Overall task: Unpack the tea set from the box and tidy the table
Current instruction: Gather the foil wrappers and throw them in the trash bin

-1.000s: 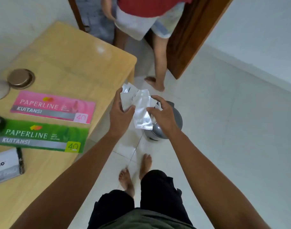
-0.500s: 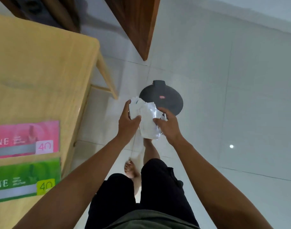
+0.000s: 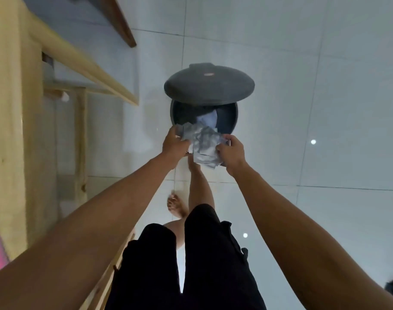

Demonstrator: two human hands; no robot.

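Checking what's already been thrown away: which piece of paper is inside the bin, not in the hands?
The white paper lying inside the bin under the raised lid. The crumpled silvery wrappers are gripped between both hands at the near rim.

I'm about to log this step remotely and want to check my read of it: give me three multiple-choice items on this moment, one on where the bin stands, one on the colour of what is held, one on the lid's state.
1. Where does the bin stand?
A. on the table
B. on the tiled floor, beside the table
C. on a chair

2. What colour are the wrappers?
A. silvery grey
B. bright red
C. green

3. How is the lid?
A. shut flat
B. lying on the floor
C. raised, bin open

Answers:
1 B: floor tiles surround the bin, with the wooden table to one side.
2 A: the crumpled bundle held by the left hand and right hand looks silvery.
3 C: the dark inside, with some paper, shows under the lifted lid.
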